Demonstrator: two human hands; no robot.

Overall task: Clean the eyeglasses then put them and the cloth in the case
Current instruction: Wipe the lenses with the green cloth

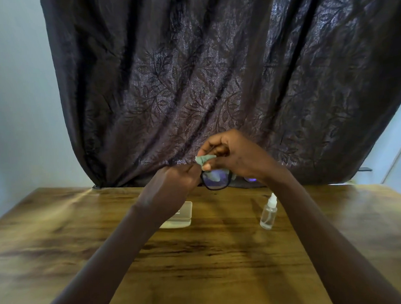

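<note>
Black-framed eyeglasses [215, 187], one pair, gripped by left hand [173, 182]; right hand [236, 155] pinches one cloth [204, 159].

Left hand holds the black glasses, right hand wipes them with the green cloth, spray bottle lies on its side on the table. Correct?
Not quite: the head view shows the spray bottle standing upright on the table. The left hand holding the glasses and right hand wiping with the cloth are right.

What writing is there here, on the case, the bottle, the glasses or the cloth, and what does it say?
Case: small dark print, too blurred to read.
Bottle: clear, no label shows.
Glasses: no writing shows.
Cloth: plain, no writing shows.
No legible text anywhere.
</note>
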